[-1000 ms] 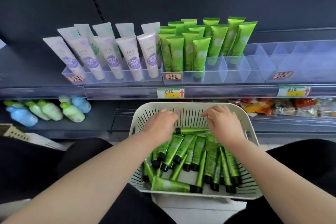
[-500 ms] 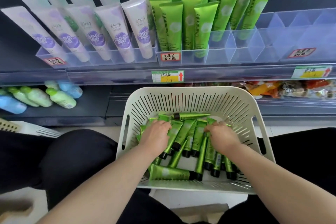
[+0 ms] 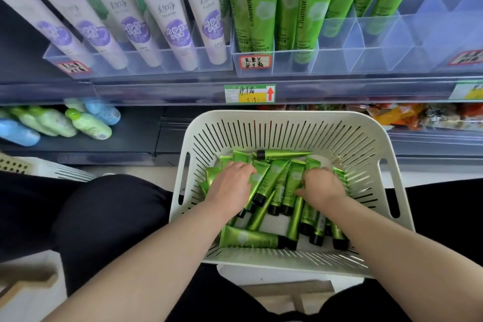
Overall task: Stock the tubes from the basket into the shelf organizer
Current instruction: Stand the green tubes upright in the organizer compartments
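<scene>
The shelf (image 3: 156, 91) fills more of the view than a second ago, and the tops of its stock now run off the upper edge. On it, the clear shelf organizer (image 3: 379, 57) holds standing green tubes (image 3: 261, 8) in its left-hand compartments, with lavender tubes (image 3: 170, 23) leaning in the tray beside them. Below the shelf edge, the white slotted basket (image 3: 285, 115) sits between the person's knees, as it did before.

The loose tubes (image 3: 271, 183) lie heaped across the basket floor, most with their black caps toward the person. One crosswise tube (image 3: 283, 155) lies along the far end, where it lay a second ago.

Both hands have moved. A second ago they were up at the basket's far wall; now they are down on the middle of the heap, a little apart. The left hand (image 3: 230, 185) is palm down, knuckles raised, with its fingers bent onto the tube ends. The right hand (image 3: 322, 187) is also palm down, with its fingers curled into the pile and its thumb pointing left. The fingertips of both hands are buried, so it cannot be told whether either hand has closed round a tube.

A price tag (image 3: 249, 93) with a red arrow sits on the shelf edge.
</scene>
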`<state>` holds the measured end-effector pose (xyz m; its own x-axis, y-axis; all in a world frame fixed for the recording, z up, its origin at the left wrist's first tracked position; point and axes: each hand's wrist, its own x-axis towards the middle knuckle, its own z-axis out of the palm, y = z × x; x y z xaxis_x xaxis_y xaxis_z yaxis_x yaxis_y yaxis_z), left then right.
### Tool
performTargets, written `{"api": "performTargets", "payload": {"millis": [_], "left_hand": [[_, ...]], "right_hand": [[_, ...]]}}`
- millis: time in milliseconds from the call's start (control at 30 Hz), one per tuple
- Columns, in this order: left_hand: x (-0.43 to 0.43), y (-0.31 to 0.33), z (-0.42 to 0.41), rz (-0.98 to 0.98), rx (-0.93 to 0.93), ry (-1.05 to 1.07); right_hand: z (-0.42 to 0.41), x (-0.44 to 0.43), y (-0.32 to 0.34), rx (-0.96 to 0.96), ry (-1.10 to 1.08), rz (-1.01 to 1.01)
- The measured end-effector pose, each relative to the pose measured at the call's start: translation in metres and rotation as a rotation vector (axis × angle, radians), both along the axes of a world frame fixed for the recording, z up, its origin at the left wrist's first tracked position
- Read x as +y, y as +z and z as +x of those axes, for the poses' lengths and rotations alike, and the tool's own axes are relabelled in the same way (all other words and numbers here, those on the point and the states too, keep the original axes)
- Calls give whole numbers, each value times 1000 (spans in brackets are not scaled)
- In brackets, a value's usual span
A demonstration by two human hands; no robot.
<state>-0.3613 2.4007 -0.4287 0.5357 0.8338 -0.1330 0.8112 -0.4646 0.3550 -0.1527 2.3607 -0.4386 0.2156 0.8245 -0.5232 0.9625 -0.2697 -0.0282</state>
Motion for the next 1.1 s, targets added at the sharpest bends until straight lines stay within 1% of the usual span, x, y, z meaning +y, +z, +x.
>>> {"api": "performTargets", "payload": {"millis": [167, 267, 433, 567, 700, 800, 900, 1000, 1100], "left_hand": [[3, 1, 1, -25, 15, 18], [4, 4, 2, -40, 25, 27], [7, 5, 1, -49, 61, 63], [14, 2, 5, -59, 132, 103], [20, -3, 22, -84, 198, 63], [25, -6, 38, -120, 282, 4], [31, -9, 51, -149, 381, 27], [31, -16, 59, -204, 403, 160], [29, -22, 65, -250, 418, 231]], "right_hand": [[3, -1, 9, 233, -247, 23], [8, -1, 18, 355, -264, 12], [11, -3, 37, 402, -147, 187], [9, -10, 38, 472, -110, 307], [7, -16, 37, 493, -100, 434], [11, -15, 41, 521, -140, 521], [15, -13, 41, 560, -186, 528], [16, -11, 38, 555, -210, 523], [16, -8, 38, 541, -213, 524]]}}
